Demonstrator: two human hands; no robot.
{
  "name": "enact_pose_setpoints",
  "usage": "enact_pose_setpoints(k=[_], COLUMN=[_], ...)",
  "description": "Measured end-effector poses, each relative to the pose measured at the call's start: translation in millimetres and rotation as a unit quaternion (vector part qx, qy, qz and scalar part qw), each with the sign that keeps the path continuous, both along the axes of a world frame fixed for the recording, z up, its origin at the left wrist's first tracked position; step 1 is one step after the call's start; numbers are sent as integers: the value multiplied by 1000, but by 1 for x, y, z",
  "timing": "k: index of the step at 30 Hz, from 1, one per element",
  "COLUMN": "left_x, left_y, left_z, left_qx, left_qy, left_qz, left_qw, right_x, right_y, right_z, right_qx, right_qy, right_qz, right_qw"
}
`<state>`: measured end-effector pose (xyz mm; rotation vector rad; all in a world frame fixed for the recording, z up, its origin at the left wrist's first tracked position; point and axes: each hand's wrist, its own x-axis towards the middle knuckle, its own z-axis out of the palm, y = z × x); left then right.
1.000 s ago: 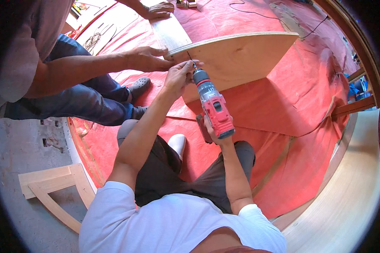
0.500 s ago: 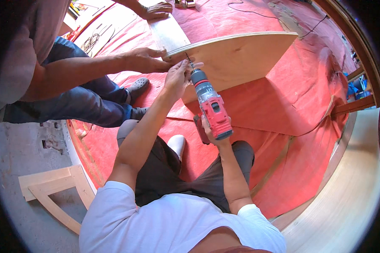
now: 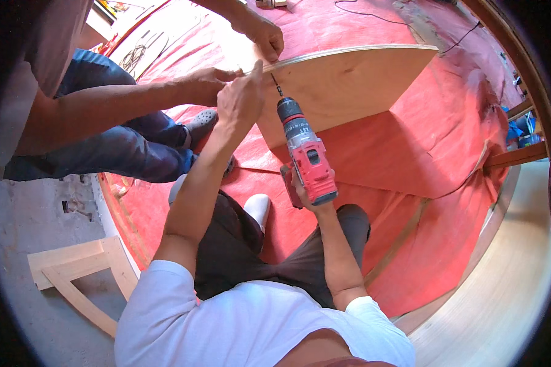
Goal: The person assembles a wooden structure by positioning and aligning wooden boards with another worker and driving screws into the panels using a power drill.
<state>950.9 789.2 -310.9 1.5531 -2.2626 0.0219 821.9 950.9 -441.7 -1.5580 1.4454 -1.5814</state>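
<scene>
My right hand [image 3: 309,192] grips the handle of a red and black cordless drill [image 3: 312,160]. The drill's thin bit [image 3: 277,85] points up at the face of a plywood panel [image 3: 355,82], near its upper left corner; whether the tip touches cannot be told. At the panel's left edge my left hand [image 3: 241,101] is closed around the corner, one finger reaching up along it. A co-worker's hand [image 3: 211,84] lies right beside mine, and that person's other hand [image 3: 262,38] presses at the panel's top edge.
Red sheeting [image 3: 434,226] covers the floor. The co-worker's legs [image 3: 116,144] stand at the left. A wooden frame [image 3: 82,263] lies at the lower left, a pale wooden board [image 3: 502,269] at the right. Coiled cables [image 3: 138,58] and a dark cord [image 3: 379,19] lie farther off.
My left hand has left the drill bit and shifted left onto the panel's edge. The co-worker's far hand has come down and right to the panel's top edge. The drill has hardly moved.
</scene>
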Motion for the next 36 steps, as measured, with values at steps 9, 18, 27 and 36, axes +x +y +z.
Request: enact_pose_setpoints(k=[9,18,27,36], left_x=[-6,3,4,2], left_y=[-19,-38,-38,-34], left_z=[13,7,3,6], left_qx=[62,37,21,11], left_qy=[-94,-96,-61,-38], left_qz=[-5,-77,-71,-79], left_qw=[994,992,995,996], right_x=[-2,-3,-3,-3], right_y=[2,1,-5,-7], right_z=[7,7,14,26], right_qx=[37,79,40,27], right_qy=[23,-87,42,75], right_qz=[-17,15,-9,-12], right_qw=[999,993,998,997])
